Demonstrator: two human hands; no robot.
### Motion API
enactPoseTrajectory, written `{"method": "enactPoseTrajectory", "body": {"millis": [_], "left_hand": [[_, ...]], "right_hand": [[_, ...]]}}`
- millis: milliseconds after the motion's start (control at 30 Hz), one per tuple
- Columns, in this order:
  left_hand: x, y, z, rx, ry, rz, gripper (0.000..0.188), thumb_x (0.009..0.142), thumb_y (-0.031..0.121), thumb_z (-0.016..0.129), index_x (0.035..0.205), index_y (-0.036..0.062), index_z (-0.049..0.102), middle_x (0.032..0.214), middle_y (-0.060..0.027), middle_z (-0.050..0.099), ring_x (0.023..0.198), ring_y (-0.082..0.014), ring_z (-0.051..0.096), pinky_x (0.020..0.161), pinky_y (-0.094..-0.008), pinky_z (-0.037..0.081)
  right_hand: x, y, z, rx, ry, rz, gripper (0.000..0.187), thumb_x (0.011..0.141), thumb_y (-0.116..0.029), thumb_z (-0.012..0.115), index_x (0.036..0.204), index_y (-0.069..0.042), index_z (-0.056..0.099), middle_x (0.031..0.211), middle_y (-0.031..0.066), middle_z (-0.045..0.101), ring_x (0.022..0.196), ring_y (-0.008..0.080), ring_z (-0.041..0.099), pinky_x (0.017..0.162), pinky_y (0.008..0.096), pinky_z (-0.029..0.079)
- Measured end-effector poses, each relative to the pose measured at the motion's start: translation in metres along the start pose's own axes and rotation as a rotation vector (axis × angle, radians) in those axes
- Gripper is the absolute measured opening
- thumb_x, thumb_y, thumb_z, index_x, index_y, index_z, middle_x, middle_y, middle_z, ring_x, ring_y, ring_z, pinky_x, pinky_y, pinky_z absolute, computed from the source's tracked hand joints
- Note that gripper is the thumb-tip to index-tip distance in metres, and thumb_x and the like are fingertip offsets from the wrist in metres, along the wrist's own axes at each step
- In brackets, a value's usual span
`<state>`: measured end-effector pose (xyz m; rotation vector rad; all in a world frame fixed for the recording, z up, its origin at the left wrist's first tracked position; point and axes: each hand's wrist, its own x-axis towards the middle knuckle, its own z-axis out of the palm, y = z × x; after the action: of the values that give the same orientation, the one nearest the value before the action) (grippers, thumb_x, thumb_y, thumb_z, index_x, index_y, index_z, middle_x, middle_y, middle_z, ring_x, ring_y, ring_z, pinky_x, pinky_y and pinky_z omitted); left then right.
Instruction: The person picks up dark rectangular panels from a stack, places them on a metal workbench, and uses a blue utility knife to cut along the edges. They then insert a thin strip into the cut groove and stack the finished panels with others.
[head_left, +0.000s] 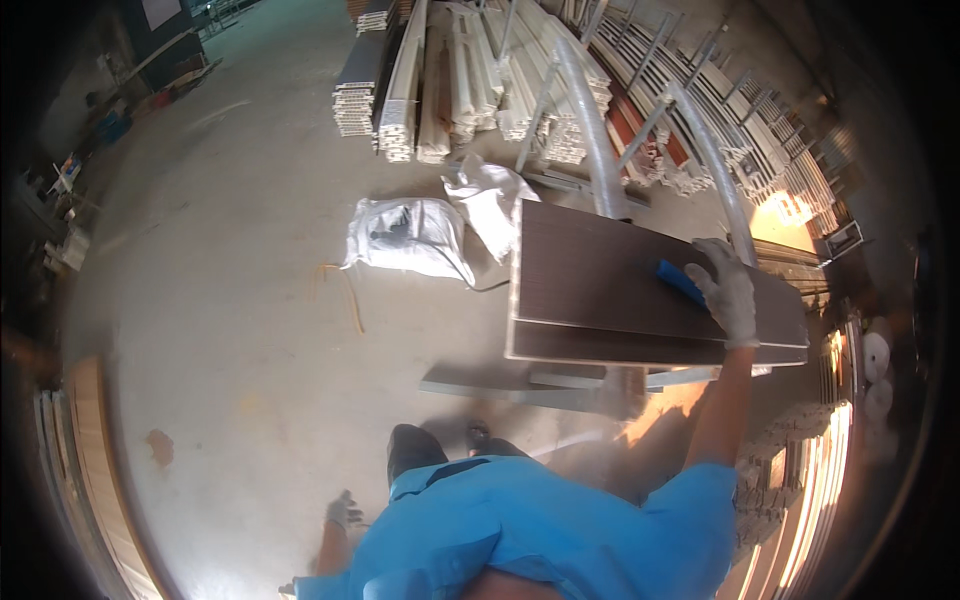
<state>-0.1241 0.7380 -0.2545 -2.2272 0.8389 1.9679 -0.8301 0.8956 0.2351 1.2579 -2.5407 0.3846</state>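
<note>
My right hand (727, 295), in a pale work glove, is over a dark brown panel (600, 265). Its fingers are curled round a narrow blue object (679, 280) that lies close to the panel's face; its exact kind cannot be made out. The panel has a light edge and a thin pale line along its near side. It rests raised off the floor, to the right in front of me. My left hand (345, 511), also gloved, hangs low by my left side with its fingers apart and holds nothing.
White sacks (405, 235) lie on the floor left of the panel. Beyond stand stacks of long pale profiles (400, 120) and metal posts (590, 120). Grey bars (510, 388) sit below the panel. Wood-coloured boards (100, 450) lean at the left, and more lengths (820, 500) lie at right.
</note>
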Motion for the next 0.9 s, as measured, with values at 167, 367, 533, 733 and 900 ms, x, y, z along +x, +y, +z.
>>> {"method": "enactPoseTrajectory", "body": {"millis": [167, 367, 533, 733, 900], "left_hand": [[0.015, 0.002, -0.023, -0.003, -0.093, 0.016, 0.047, 0.094, 0.049, 0.059, 0.105, 0.0044, 0.061, 0.071, -0.0097, 0.062, 0.06, -0.026, 0.063, 0.046, -0.0371, 0.046], [0.09, 0.141, -0.145, -0.07, -0.019, 0.053, 0.041, 0.094, 0.048, 0.058, 0.101, 0.0084, 0.063, 0.068, -0.0076, 0.063, 0.059, -0.0218, 0.062, 0.048, -0.0344, 0.043], [0.117, 0.323, -0.237, -0.144, 0.088, 0.218, 0.039, 0.095, 0.045, 0.058, 0.104, 0.0082, 0.064, 0.076, -0.0067, 0.066, 0.061, -0.0184, 0.061, 0.054, -0.0337, 0.046], [0.171, 0.485, -0.27, -0.208, 0.066, 0.374, 0.047, 0.092, 0.053, 0.06, 0.11, 0.0099, 0.065, 0.083, -0.0083, 0.07, 0.072, -0.0214, 0.067, 0.064, -0.0387, 0.051], [0.226, 0.552, -0.275, -0.113, 0.03, 0.251, 0.04, 0.094, 0.048, 0.06, 0.103, 0.0092, 0.065, 0.078, -0.0088, 0.068, 0.065, -0.0217, 0.065, 0.057, -0.0368, 0.05]], "right_hand": [[0.027, -0.131, 0.0, 0.047, 0.222, -0.07, 0.037, 0.087, -0.03, 0.072, 0.115, -0.006, 0.066, 0.116, 0.0141, 0.065, 0.106, 0.0344, 0.063, 0.09, 0.0416, 0.05], [0.069, -0.332, 0.089, 0.56, 0.176, -0.182, 0.024, 0.086, -0.018, 0.072, 0.106, -0.005, 0.069, 0.102, 0.0123, 0.069, 0.092, 0.027, 0.067, 0.083, 0.035, 0.053], [0.145, -0.437, 0.209, 0.548, -0.113, -0.231, 0.025, 0.085, -0.028, 0.072, 0.1, -0.007, 0.069, 0.093, 0.0118, 0.07, 0.082, 0.0274, 0.07, 0.073, 0.0344, 0.054], [0.189, -0.473, 0.345, 0.363, -0.413, -0.09, 0.025, 0.086, -0.034, 0.07, 0.09, -0.01, 0.066, 0.089, 0.011, 0.07, 0.081, 0.0311, 0.068, 0.069, 0.0423, 0.052], [0.271, -0.491, 0.432, 0.396, -0.513, 0.052, 0.029, 0.086, -0.038, 0.071, 0.095, -0.01, 0.068, 0.088, 0.0109, 0.071, 0.084, 0.0303, 0.069, 0.076, 0.0416, 0.053]]}}
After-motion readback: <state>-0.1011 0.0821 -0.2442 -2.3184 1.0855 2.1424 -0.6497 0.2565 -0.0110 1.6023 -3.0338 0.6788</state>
